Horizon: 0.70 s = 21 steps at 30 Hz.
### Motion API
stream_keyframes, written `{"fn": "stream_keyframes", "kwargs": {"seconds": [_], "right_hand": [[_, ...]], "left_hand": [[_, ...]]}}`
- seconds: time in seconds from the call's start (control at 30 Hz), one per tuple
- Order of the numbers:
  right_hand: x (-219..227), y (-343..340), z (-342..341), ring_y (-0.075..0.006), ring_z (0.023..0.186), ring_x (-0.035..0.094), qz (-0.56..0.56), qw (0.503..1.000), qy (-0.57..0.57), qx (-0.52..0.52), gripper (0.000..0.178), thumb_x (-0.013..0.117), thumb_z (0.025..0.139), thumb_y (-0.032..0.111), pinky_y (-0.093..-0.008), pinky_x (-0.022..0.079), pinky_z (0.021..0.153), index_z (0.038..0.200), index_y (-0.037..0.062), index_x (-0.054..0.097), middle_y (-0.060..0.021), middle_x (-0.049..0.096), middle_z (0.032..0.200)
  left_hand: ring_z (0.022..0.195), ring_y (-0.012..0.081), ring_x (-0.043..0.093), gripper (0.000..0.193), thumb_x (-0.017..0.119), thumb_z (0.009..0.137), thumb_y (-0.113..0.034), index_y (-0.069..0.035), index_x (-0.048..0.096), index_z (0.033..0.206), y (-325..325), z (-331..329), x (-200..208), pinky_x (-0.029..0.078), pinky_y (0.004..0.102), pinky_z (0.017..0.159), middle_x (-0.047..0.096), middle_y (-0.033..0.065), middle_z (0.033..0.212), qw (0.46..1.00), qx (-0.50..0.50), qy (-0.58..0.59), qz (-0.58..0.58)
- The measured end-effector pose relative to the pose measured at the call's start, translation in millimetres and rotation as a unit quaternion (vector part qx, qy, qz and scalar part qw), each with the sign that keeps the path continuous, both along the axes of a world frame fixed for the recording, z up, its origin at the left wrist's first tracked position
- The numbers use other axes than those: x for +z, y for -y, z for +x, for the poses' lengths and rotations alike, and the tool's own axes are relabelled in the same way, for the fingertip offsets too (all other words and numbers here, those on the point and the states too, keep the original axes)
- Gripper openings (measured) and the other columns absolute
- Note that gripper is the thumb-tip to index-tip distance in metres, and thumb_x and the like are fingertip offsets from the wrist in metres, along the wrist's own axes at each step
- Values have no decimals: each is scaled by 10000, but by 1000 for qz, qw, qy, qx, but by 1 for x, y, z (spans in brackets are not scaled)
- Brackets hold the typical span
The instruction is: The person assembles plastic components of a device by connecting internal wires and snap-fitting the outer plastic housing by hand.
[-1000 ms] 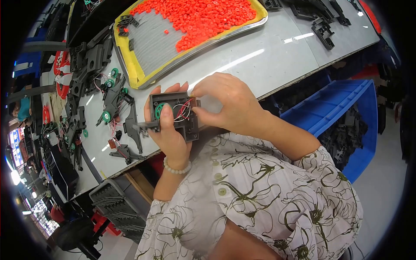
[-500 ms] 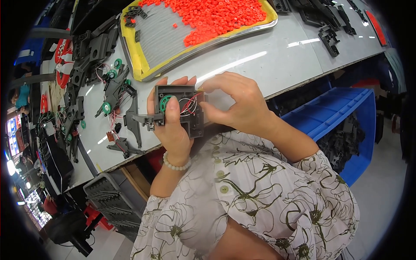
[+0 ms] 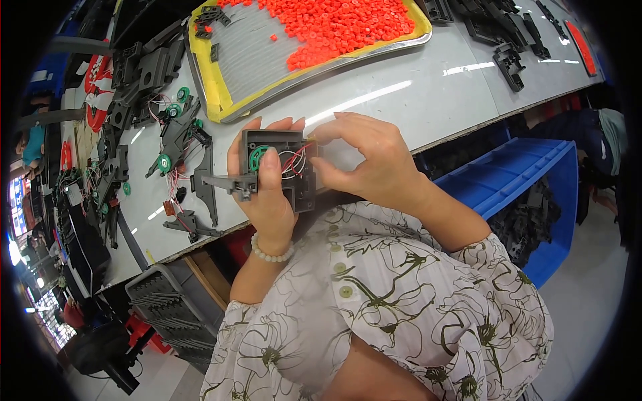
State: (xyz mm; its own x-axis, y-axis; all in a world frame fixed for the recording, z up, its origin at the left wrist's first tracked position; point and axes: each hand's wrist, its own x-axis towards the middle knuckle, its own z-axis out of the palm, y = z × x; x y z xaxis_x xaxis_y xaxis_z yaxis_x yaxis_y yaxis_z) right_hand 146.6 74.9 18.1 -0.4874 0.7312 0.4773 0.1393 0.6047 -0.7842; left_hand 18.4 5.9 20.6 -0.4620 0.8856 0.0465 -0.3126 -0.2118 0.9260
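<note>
A dark grey plastic housing (image 3: 274, 137) lies in my left hand (image 3: 269, 200), with the fingers behind it and the thumb pressing across its open face. Next to the thumb, a green round part (image 3: 257, 158) that looks like a small speaker sits inside the housing. Red and white wires (image 3: 293, 162) curl in its right half. A grey arm (image 3: 231, 182) sticks out to the left of the wrist. My right hand (image 3: 371, 150) is curled at the housing's upper right edge, index finger and thumb bent beside the wires; what they grip is too small to make out.
Beyond my hands stands a metal tray (image 3: 321, 67) edged in yellow tape, heaped with small red plastic pieces (image 3: 348, 30). Grey parts with green discs and wires (image 3: 175, 134) lie to the left. A blue crate (image 3: 568, 200) of dark parts stands low at the right; dark parts (image 3: 509, 65) lie far right.
Both hands keep nearly the same place. The housing and its arm have tilted slightly, and the wires sit a little differently by my right fingertips.
</note>
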Motion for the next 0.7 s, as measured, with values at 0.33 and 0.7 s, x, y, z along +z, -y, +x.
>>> {"fn": "stream_keyframes", "kwargs": {"seconds": [0.33,0.7], "right_hand": [[0,5,0,-251,748,583,-21,1000,6,11,243,689,674,80,-338,475,666,885,24,583,-91,615,811],[-5,5,0,-235,696,589,-20,999,-31,-10,204,699,674,81,-326,476,626,842,27,596,-81,618,767]], "left_hand": [[1048,338,555,417,455,912,-191,32,334,1244,-2,-7,-10,500,422,841,531,245,1125,986,-16,162,-28],[1088,380,521,429,445,910,-215,26,340,1249,-3,-6,-7,490,442,861,507,263,1144,990,-3,143,-23]]}}
